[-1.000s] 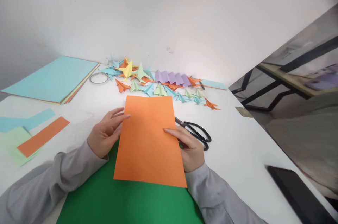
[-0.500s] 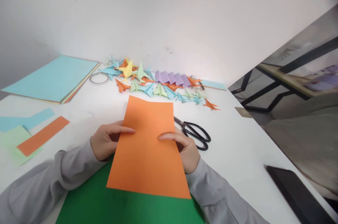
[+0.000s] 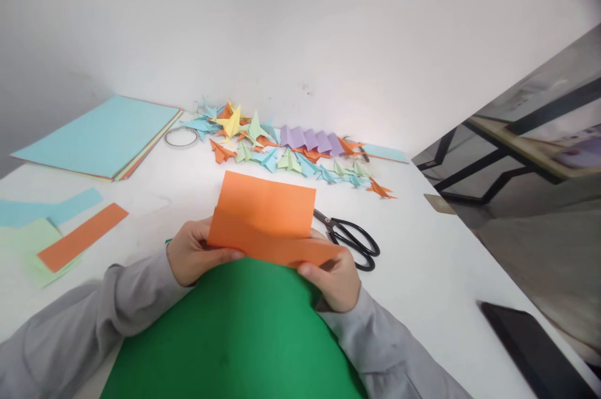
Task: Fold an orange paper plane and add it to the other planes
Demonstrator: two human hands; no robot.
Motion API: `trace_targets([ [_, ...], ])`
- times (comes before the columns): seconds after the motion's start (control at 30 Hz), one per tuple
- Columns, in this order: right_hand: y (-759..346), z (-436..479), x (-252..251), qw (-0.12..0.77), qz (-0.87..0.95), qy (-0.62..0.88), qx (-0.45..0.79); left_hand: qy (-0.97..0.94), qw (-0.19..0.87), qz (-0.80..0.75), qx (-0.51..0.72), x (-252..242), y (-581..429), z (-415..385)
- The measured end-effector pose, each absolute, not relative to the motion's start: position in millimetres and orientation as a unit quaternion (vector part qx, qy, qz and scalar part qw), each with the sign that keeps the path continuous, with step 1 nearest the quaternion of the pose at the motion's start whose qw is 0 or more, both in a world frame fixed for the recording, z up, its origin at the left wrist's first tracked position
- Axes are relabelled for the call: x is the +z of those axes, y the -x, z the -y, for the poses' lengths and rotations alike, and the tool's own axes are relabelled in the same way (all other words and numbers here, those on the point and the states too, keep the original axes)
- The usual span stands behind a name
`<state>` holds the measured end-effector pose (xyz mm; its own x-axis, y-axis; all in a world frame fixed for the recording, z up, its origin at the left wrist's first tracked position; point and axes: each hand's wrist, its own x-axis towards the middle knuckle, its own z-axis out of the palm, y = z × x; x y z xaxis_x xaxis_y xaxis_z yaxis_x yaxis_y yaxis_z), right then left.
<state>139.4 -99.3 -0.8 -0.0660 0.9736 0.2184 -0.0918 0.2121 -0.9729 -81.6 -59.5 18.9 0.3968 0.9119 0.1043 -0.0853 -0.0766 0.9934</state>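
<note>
An orange sheet of paper [image 3: 265,208] is held up between both hands, its lower part bent over toward the top along the near edge. My left hand [image 3: 192,253] pinches its left side, thumb in front and fingers behind. On the right, my right hand [image 3: 335,277] grips the near right corner, thumb on the bent edge. Below the paper lies a green sheet [image 3: 230,330]. Just right of my right hand rest scissors with black handles [image 3: 354,239], their blades partly hidden by the orange paper.
Folded paper planes [image 3: 288,161] in several colours line the wall, with a purple pleated strip [image 3: 312,141] among them. A stack of coloured sheets [image 3: 103,136], a roll of tape [image 3: 181,136] and paper offcuts [image 3: 84,236] lie left. A black tablet-like device [image 3: 530,349] is at right.
The orange sheet has gone from nearly flat to bent over, its lower edge brought up. Both hands have shifted to its near edge, thumbs now lower, and more of the green sheet shows.
</note>
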Motion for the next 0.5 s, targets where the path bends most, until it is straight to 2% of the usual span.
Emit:
trace_targets([
  [0.17, -132, 99, -7, 0.585, 0.449, 0.473, 0.482, -0.607, 0.542, -0.431, 0.390, 18, 81, 62],
  [0.37, -128, 94, -13, 0.624, 0.344, 0.479, 0.513, -0.597, 0.534, -0.494, 0.338, 19, 78, 69],
  [0.5, -127, 93, -9, 0.609, 0.352, 0.471, 0.532, -0.519, 0.562, -0.506, 0.398, 24, 72, 69],
])
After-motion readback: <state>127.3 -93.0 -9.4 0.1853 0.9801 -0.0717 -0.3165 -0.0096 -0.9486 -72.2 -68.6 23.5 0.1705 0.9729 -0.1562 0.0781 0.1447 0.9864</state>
